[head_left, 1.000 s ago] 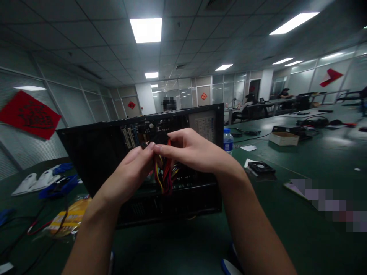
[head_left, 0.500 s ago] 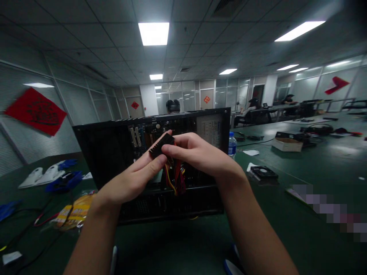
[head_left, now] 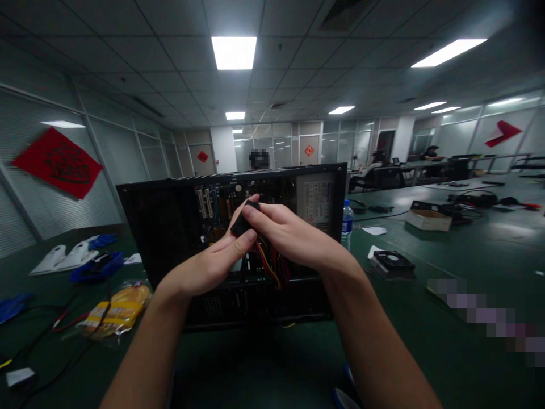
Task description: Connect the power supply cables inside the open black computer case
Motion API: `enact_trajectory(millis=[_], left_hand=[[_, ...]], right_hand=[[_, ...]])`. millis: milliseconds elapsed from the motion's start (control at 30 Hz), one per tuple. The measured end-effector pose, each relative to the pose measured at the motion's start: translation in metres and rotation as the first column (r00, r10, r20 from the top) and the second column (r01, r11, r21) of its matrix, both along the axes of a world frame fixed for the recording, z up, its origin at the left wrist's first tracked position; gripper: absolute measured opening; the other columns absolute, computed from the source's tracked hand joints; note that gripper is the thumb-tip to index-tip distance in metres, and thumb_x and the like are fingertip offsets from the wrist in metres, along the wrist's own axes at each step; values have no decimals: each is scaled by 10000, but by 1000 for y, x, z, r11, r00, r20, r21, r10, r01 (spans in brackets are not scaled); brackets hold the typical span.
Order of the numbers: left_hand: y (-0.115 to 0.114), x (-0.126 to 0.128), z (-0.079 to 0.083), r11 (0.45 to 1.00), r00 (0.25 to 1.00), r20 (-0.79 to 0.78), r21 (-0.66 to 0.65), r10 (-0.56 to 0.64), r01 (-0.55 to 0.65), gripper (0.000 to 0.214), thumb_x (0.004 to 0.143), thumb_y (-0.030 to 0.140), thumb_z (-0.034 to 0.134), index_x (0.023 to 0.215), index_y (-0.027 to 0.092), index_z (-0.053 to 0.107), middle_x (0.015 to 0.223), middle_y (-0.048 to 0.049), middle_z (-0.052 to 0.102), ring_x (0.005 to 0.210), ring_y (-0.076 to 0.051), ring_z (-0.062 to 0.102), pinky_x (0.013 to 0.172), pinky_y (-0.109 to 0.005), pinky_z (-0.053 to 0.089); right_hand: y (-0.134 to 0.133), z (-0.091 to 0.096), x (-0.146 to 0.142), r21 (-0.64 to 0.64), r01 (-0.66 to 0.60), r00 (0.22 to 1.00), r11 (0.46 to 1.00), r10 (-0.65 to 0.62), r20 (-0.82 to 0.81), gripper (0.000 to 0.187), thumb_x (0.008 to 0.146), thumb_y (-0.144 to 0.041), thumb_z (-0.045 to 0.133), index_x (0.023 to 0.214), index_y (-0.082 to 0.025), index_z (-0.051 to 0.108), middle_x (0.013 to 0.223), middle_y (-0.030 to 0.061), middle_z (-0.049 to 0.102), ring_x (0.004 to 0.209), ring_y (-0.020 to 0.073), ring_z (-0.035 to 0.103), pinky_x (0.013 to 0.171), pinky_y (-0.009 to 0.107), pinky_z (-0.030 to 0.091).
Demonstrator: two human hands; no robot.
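I see both hands meeting in front of the open case [head_left: 170, 227]. The left hand [head_left: 213, 264] pinches the black connector [head_left: 243, 222] with closed fingers from below, and the right hand [head_left: 293, 238] grips it from above. Its wires [head_left: 275, 267] hang into the case. A bottle [head_left: 347, 218] stands just beside the case on the tabletop [head_left: 426, 341].

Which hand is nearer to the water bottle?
Right. Both hold the black connector, but the right hand is beside the water bottle; the left hand lies farther away.

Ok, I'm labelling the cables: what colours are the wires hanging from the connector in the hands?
Mostly red and yellow wires below the connector, in the head view.
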State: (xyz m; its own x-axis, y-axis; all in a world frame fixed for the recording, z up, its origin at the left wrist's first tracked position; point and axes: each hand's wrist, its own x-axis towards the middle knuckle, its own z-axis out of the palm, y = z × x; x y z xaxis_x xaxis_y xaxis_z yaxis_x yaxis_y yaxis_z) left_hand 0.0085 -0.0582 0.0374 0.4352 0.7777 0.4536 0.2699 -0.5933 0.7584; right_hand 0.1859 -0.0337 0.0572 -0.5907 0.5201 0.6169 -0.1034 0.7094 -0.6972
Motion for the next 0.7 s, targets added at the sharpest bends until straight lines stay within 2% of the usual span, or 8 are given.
enact_trajectory(millis=[133, 267, 367, 433, 500, 600, 700], left_hand=[[3, -2, -1, 998, 997, -49, 23, -62, 63, 682, 908, 533, 535, 1519, 323, 316, 1525, -18, 435, 1477, -268, 219, 1223, -416, 216], [2, -3, 5, 977, 987, -3, 136, -163, 162, 783, 861, 447, 653, 1529, 342, 259, 1559, -53, 374, 1448, -301, 296, 1192, -441, 284], [3, -1, 9, 950, 974, 20, 226, -225, 215, 750, 778, 432, 752, 1443, 320, 425, 1501, -83, 455, 1395, -326, 389, 1154, -453, 348], [5, 0, 10, 933, 972, 23, 287, -235, 219, 683, 720, 433, 802, 1337, 288, 549, 1434, -91, 528, 1351, -330, 447, 1141, -448, 365], [6, 2, 11, 921, 972, 35, 329, -234, 210, 655, 681, 434, 831, 1273, 269, 602, 1381, -95, 573, 1311, -328, 489, 1128, -447, 382], [6, 5, 10, 920, 972, 56, 338, -228, 197, 673, 656, 437, 847, 1259, 256, 607, 1333, -102, 606, 1255, -321, 541, 1086, -438, 430], [7, 10, 10, 928, 979, 94, 345, -180, 138, 754, 598, 451, 876, 1261, 237, 588, 1276, -107, 633, 1190, -307, 589, 1023, -406, 485]], right_hand=[[-2, 1, 2, -39, -31, 999, 999, 33, 34, 373, 962, -477, 480, 870, -147, 624, 808, 15, 602, 752, 138, 544, 699, 252, 478], [-8, 1, 2, -53, 5, 999, 999, -3, 35, 359, 960, -468, 493, 878, -148, 632, 774, 7, 574, 718, 128, 530, 654, 240, 472], [-11, 0, 1, -64, -41, 998, 997, 43, 45, 341, 961, -452, 501, 930, -148, 652, 790, 8, 590, 772, 134, 555, 692, 243, 486], [-12, -1, 1, -71, -87, 994, 994, 92, 62, 349, 967, -451, 493, 967, -146, 661, 817, 12, 606, 820, 139, 569, 725, 246, 491], [-12, -1, 2, -72, -107, 991, 992, 112, 67, 370, 970, -462, 482, 980, -142, 668, 849, 20, 619, 860, 146, 575, 756, 254, 491], [-13, 1, 7, -69, -122, 987, 990, 128, 95, 389, 956, -476, 504, 984, -127, 672, 885, 37, 633, 871, 157, 582, 762, 264, 492], [-13, 4, 11, -35, -115, 987, 993, 118, 105, 347, 892, -451, 618, 996, -123, 665, 919, 40, 636, 866, 156, 584, 749, 253, 491]])
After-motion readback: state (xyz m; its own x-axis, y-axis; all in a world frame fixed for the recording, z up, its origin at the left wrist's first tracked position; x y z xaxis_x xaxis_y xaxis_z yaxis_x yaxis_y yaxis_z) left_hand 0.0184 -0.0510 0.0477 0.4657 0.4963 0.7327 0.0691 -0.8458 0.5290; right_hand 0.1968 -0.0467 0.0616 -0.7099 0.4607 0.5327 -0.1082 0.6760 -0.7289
